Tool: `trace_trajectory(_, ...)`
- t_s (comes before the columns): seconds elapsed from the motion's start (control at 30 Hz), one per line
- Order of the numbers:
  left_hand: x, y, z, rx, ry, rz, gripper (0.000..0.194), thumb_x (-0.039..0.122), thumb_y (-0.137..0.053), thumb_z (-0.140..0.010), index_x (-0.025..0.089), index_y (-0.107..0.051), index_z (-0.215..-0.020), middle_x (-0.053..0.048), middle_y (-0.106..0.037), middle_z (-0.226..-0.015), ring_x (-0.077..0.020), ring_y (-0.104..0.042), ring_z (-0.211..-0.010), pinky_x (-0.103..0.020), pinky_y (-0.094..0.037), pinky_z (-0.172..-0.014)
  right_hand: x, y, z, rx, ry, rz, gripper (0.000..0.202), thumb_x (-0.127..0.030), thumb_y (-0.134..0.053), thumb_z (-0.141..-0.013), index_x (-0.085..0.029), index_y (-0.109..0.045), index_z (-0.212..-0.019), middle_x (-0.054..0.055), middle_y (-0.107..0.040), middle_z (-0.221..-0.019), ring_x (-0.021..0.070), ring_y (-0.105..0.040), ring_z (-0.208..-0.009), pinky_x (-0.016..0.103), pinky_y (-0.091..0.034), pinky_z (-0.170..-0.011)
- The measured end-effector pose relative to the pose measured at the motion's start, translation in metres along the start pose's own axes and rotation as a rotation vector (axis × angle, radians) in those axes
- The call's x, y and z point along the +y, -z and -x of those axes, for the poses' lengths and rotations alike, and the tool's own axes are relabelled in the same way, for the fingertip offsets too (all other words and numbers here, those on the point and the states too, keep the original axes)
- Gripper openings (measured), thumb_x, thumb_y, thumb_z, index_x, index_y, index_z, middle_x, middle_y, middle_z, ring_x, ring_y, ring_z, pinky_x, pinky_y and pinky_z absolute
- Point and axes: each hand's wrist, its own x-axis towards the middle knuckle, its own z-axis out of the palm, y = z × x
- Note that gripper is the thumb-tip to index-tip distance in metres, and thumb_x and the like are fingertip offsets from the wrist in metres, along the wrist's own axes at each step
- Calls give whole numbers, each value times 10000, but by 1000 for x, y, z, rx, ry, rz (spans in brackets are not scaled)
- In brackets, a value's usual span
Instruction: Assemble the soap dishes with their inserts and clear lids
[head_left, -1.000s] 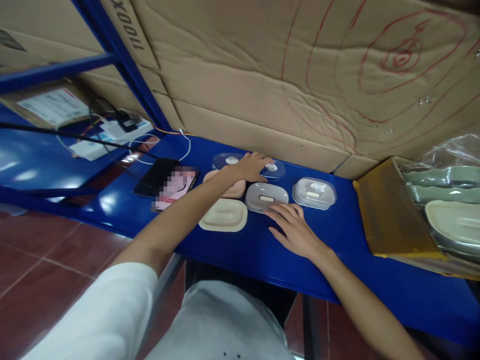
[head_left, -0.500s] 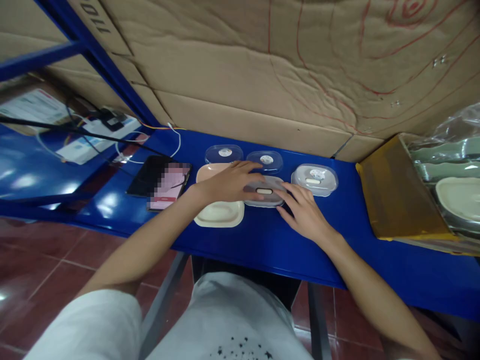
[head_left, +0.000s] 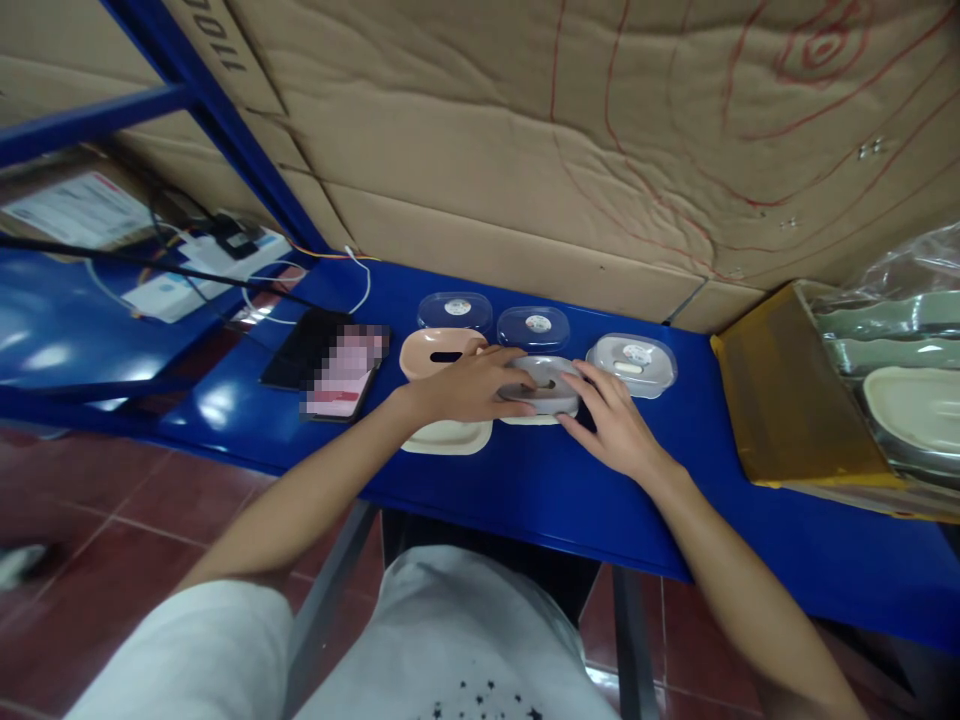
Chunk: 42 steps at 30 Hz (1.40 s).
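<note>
A grey oval soap-dish tray with a slot in its middle is gripped between my two hands. My left hand has its fingers on the left side and over the slot. My right hand curls its fingertips round the right edge. Under the tray, the front rim of a cream base shows. To the left, a peach tray with a dark slot lies behind another cream base, both partly covered by my left hand and forearm.
Two clear lids, a left one and a right one, lie behind. A lidded grey dish sits to the right. A cardboard box of dishes stands far right. A phone and a power strip are left.
The grey tray has come up a little off its cream base, whose front rim now shows beneath. My left fingers have closed in over the slot, and more of the peach tray is visible.
</note>
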Motion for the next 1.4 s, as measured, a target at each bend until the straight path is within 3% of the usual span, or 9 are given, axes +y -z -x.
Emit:
trace_trajectory(0.17,-4,6,-5,76,52,-16,524,653,-528,-1067,256,-707,-1359,-147,-586,-1563,-385,-614,-1374,-579,-365,-1179,-14,-6,-1,105,70,-25,272,-292,-606,-1078,-275,-689,-1336,113,-729,-1284,312,-678,-1232,514,-528,-1041)
trace_trajectory(0.4,-12,9,-20,5,76,-106,586,631,-570,-1063,240,-597,-1499,-180,-506,-1662,-402,-528,-1483,-584,-304,-1218,-25,-14,-3,-91,193,-17,210,-235,-557,-1100,-237,-766,-1105,44,-798,-978,225,-712,-958,434,-484,-979)
trace_trajectory(0.73,-25,8,-27,32,92,-53,612,591,-603,-1050,254,-556,-1558,-172,-464,-1704,-392,-487,-1532,-592,-247,-1268,-26,-15,-1,-148,152,17,369,-260,-524,-1113,-251,-646,-1461,113,-771,-1333,288,-676,-1256,503,-427,-1107)
trace_trajectory(0.93,-26,11,-32,20,141,-4,619,556,-667,-1012,252,-564,-1541,-147,-462,-1710,-380,-449,-1563,-601,-252,-1280,-28,-16,-1,-178,189,-56,340,-153,-504,-1101,-243,-683,-1376,80,-801,-1275,254,-707,-1191,479,-419,-1079)
trace_trajectory(1.2,-30,10,-32,25,148,18,657,556,-678,-1000,273,-528,-1573,-134,-443,-1722,-374,-428,-1573,-585,-243,-1291,-33,-13,-1,-173,201,-140,351,-121,-515,-1089,-269,-709,-1341,53,-819,-1227,246,-728,-1160,463,-476,-1046)
trace_trajectory(1.4,-32,11,-34,-15,128,6,699,523,-708,-978,274,-502,-1598,-131,-377,-1758,-378,-370,-1605,-579,-214,-1309,-35,-10,-2,-222,204,-188,409,-102,-532,-1079,-303,-686,-1401,37,-815,-1259,227,-733,-1180,439,-518,-1034)
